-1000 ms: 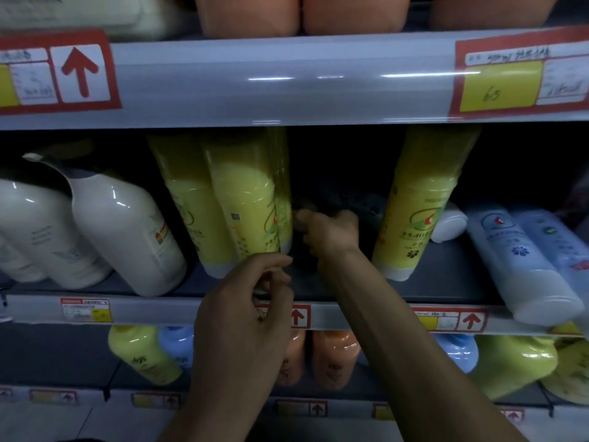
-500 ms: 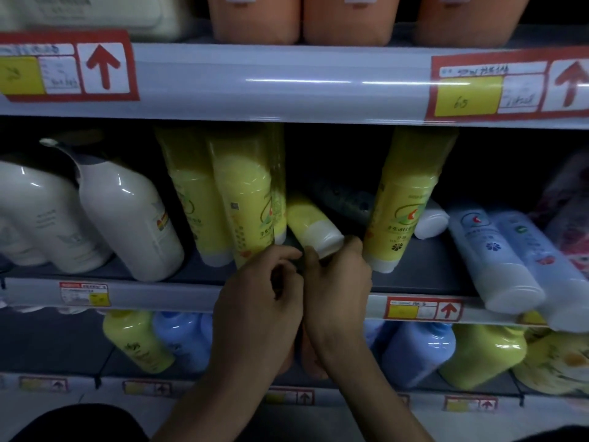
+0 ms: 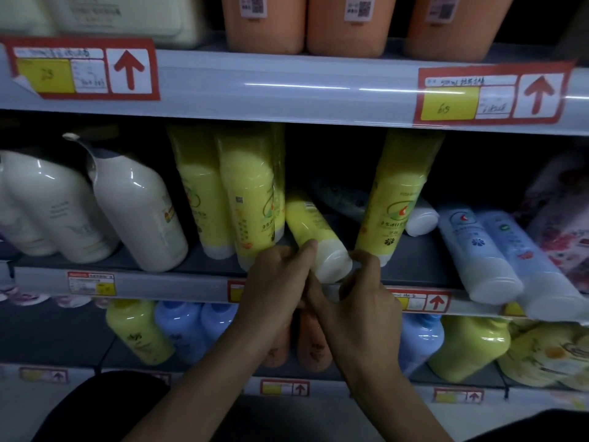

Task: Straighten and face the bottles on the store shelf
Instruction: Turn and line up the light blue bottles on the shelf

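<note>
A small yellow bottle (image 3: 310, 224) with a white cap lies tilted at the front of the middle shelf (image 3: 178, 283), cap end toward me. My left hand (image 3: 277, 282) and my right hand (image 3: 363, 298) both grip it at the capped end. To its left stand several tall yellow bottles (image 3: 251, 199), cap down. Another tall yellow bottle (image 3: 398, 199) leans just right of the held one. The held bottle's far end is dark and partly hidden.
White pump bottles (image 3: 134, 212) lean at the left. Pale blue tubes (image 3: 478, 250) lie slanted at the right, overhanging the shelf edge. Orange containers (image 3: 347, 23) stand on the shelf above. Yellow, blue and orange bottles fill the lower shelf.
My right hand reached deep into the shelf and drew the small yellow bottle forward. Both hands now hold it at the shelf's front edge.
</note>
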The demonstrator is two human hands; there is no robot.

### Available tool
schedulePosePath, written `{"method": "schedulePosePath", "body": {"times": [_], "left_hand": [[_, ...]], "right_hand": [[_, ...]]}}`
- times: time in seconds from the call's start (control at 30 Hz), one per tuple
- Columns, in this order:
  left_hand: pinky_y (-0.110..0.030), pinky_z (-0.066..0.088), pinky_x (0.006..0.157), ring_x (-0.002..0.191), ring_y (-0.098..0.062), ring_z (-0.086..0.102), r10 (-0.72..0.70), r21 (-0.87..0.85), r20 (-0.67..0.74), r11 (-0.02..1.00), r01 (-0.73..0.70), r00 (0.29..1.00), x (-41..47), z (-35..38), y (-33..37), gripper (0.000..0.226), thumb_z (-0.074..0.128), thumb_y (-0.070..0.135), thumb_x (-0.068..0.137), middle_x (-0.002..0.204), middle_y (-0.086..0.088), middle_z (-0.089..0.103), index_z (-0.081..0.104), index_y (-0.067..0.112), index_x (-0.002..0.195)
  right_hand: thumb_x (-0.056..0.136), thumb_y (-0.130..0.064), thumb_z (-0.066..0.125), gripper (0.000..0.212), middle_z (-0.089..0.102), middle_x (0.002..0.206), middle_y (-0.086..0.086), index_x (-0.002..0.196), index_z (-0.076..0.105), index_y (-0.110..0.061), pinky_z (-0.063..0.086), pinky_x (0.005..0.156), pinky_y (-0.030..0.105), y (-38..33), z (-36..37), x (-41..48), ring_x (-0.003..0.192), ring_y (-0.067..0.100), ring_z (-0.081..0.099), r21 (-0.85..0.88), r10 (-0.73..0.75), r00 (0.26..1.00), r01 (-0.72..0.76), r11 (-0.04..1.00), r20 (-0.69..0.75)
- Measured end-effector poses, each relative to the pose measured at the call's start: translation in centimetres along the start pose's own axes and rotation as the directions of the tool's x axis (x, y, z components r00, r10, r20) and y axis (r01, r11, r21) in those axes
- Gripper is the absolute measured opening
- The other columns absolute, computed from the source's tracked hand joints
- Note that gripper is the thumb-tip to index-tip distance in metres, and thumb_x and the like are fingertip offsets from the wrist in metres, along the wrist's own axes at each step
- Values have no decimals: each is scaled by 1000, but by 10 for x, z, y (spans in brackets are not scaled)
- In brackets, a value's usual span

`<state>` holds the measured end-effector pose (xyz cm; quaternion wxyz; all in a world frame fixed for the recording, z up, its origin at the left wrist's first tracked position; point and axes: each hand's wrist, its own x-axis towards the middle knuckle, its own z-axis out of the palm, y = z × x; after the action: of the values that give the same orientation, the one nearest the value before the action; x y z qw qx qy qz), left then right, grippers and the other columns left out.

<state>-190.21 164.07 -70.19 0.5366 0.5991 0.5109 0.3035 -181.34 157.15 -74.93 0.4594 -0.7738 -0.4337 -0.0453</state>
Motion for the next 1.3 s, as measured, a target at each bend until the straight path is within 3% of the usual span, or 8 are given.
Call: {"method": "schedulePosePath", "body": {"times": [0.1, 0.3, 0.37, 0.43, 0.67, 0.87, 1.17, 1.3], "left_hand": [[-38, 63, 66, 78, -29, 77, -147, -99, 68, 983, 153, 987, 1, -1, 7, 41, 69, 49, 93, 87, -18, 78, 76, 8, 93], [-48, 61, 93, 93, -31, 77, -209, -180, 79, 959, 220, 975, 5, 11, 7, 78, 82, 71, 54, 98, -9, 80, 79, 15, 108], [-40, 65, 85, 89, -28, 78, -207, -223, 82, 950, 220, 975, 4, 11, 6, 56, 85, 57, 72, 94, -9, 81, 79, 14, 106], [-30, 65, 69, 88, -28, 78, -232, -260, 102, 932, 251, 967, 1, 7, 5, 40, 82, 42, 85, 95, -11, 81, 77, 10, 108], [-35, 64, 74, 90, -30, 79, -227, -404, 190, 869, 286, 955, -11, -8, 5, 46, 84, 36, 84, 99, -17, 80, 73, 2, 114], [-37, 64, 82, 98, -27, 78, -188, -418, 279, 859, 296, 942, -25, -21, 0, 43, 82, 33, 86, 104, -12, 80, 71, 9, 120], [-33, 60, 87, 103, -19, 77, -61, -286, 355, 943, 170, 933, -34, -35, -18, 27, 74, 20, 92, 108, -6, 80, 75, 13, 118], [-37, 56, 100, 115, -14, 72, 75, -187, 295, 982, -19, 953, -36, -38, -29, 40, 78, 20, 90, 118, 3, 78, 70, 23, 129]], "right_hand": [[84, -59, 78, 62, 72, 75, -4, 123, 44, -25, 45, 49, 31, 3, -2, 0, 58, 24, 69, -99, -104, 995, 102, 990, -10], [78, -51, 84, 66, 71, 66, 0, 122, 49, -16, 40, 40, 29, 5, -13, 0, 46, 26, 64, -228, -270, 962, 271, 935, 35], [82, -50, 80, 60, 70, 71, -4, 122, 46, -21, 43, 42, 30, 4, -20, -1, 51, 24, 66, -186, -262, 961, 274, 943, 90], [85, -48, 76, 52, 66, 74, -10, 123, 45, -29, 47, 47, 31, 0, -29, 0, 59, 17, 66, -107, -205, 966, 223, 969, 160], [93, -28, 57, 13, 69, 77, -12, 104, 62, -31, 54, 66, 33, -17, -59, 20, 71, 7, 67, 204, 90, 931, -171, 964, 353], [97, -41, 55, 30, 77, 93, 10, 96, 72, -16, 45, 63, 31, -32, -61, 52, 85, 27, 73, 191, 365, 689, -590, 785, 626], [87, -37, 72, 31, 81, 100, 4, 111, 76, -17, 50, 87, 39, -24, -57, 62, 105, 24, 74, 215, 284, 520, -703, 678, 806], [82, -34, 82, 31, 80, 101, 8, 107, 79, -16, 45, 62, 30, -28, -56, 60, 87, 18, 72, 264, 220, 595, -616, 742, 773]]}}
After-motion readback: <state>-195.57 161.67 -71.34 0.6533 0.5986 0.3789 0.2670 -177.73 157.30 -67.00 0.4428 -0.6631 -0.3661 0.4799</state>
